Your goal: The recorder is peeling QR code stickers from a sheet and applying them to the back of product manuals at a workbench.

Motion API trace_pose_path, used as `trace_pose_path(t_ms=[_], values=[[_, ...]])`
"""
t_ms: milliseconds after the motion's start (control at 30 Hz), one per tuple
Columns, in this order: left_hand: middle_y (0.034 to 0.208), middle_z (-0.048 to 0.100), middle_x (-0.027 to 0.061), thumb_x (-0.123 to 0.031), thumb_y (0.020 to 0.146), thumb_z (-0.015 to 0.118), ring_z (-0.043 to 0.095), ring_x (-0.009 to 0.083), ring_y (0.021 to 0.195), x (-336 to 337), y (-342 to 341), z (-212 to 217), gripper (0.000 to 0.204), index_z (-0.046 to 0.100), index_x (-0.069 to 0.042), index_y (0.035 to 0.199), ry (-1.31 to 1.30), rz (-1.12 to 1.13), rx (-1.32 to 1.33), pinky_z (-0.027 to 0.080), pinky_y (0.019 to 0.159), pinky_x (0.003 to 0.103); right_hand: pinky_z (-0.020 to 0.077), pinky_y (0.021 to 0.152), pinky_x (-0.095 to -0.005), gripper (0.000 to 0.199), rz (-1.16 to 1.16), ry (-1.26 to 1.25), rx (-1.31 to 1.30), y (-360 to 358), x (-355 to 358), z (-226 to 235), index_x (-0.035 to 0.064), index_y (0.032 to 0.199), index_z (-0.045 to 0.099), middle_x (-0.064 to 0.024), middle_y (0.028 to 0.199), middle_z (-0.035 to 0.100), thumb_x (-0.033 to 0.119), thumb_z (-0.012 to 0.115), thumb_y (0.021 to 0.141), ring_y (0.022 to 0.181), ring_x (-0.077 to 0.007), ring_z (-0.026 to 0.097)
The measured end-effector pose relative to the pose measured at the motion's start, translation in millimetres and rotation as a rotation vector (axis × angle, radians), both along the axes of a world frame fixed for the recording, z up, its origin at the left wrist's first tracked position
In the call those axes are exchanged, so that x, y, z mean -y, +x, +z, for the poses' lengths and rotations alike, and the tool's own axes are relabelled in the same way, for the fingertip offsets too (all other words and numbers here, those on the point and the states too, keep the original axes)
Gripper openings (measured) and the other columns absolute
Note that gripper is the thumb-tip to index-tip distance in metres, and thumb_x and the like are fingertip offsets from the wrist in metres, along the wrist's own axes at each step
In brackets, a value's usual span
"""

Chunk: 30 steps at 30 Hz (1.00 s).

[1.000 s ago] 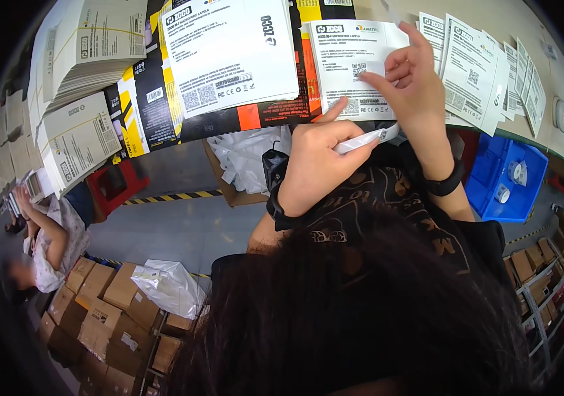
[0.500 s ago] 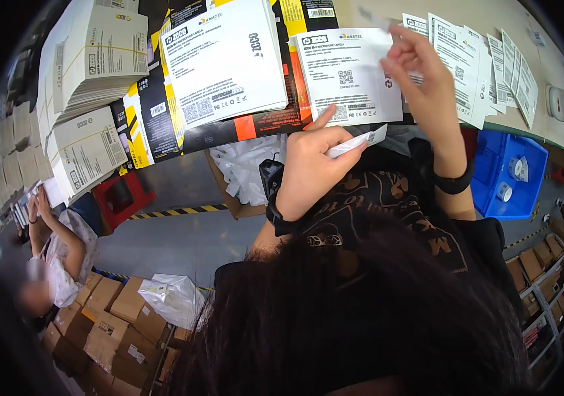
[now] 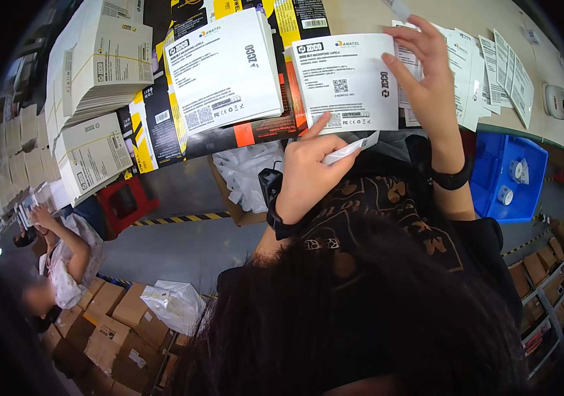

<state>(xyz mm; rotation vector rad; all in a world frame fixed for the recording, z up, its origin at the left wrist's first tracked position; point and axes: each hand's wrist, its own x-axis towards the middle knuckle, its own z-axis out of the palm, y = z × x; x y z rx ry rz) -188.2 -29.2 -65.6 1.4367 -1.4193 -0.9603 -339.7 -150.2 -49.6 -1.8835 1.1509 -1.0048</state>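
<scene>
A flat white printed packaging sleeve (image 3: 354,79) lies in front of me. My left hand (image 3: 311,171) is closed on a narrow white label strip (image 3: 351,148), its index finger stretched onto the sleeve's lower left part. My right hand (image 3: 427,82) is open over the sleeve's right edge, thumb and fingers apart, the thumb at the upper right. Just beyond its fingertips is a small pale slip (image 3: 398,8); whether it clings to a finger I cannot tell. A stack of similar sleeves (image 3: 222,72) sits to the left.
Banded stacks of sleeves (image 3: 107,66) stand far left. More printed sheets (image 3: 509,76) lie fanned at the right, near a white device (image 3: 554,100). Below the table edge are a blue bin (image 3: 526,178) with small rolls and a carton of white scraps (image 3: 245,171). A co-worker (image 3: 70,251) works at left.
My right hand's fingers have spread, and the hand now lies along the sleeve's right edge. The small pale slip has shifted right. My left hand has stayed nearly in place with the strip.
</scene>
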Motion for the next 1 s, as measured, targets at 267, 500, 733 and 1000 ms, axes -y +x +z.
trace_pose_path(t_ms=[267,500,733,1000], values=[[0.055,0.055,0.0068,-0.001,0.065,0.065,0.057,0.0252,0.052,-10,-2,3,0.007,0.058,-0.001,0.064,-0.246,-0.020,0.087,0.044,0.091,0.038,0.0455,0.084,-0.0265,0.065,-0.187,0.143,0.309,-51,17,36,-0.0022,0.126,0.026,-0.0156,0.113,0.053,0.001,0.064,0.074,0.097,-0.0193,0.057],[0.054,0.054,0.0073,0.000,0.064,0.065,0.057,0.0266,0.054,-4,-5,0,0.006,0.059,-0.001,0.065,-0.261,-0.030,0.099,0.045,0.090,0.037,0.0448,0.083,-0.0250,0.046,-0.404,-0.510,-0.597,-74,15,49,-0.0020,0.118,0.044,-0.0124,0.110,0.055,0.006,0.063,0.078,0.097,-0.0174,0.056],[0.046,0.047,0.0061,-0.001,0.068,0.066,0.051,0.0186,0.045,-2,-7,-2,0.008,0.060,0.002,0.064,-0.206,-0.044,0.095,0.044,0.092,0.037,0.0441,0.057,-0.0166,0.014,-0.009,0.445,0.278,-4,-21,8,-0.0009,0.083,0.060,-0.0028,0.071,0.060,0.011,0.065,0.078,0.064,-0.0060,0.056],[0.053,0.054,0.0095,-0.004,0.067,0.065,0.060,0.0292,0.061,-3,-7,-8,0.008,0.058,-0.001,0.065,-0.153,-0.050,0.098,0.045,0.090,0.036,0.0431,0.053,-0.0162,0.011,-0.014,0.594,0.228,15,-23,-16,0.0000,0.080,0.057,-0.0015,0.067,0.058,0.008,0.064,0.079,0.059,-0.0050,0.054]])
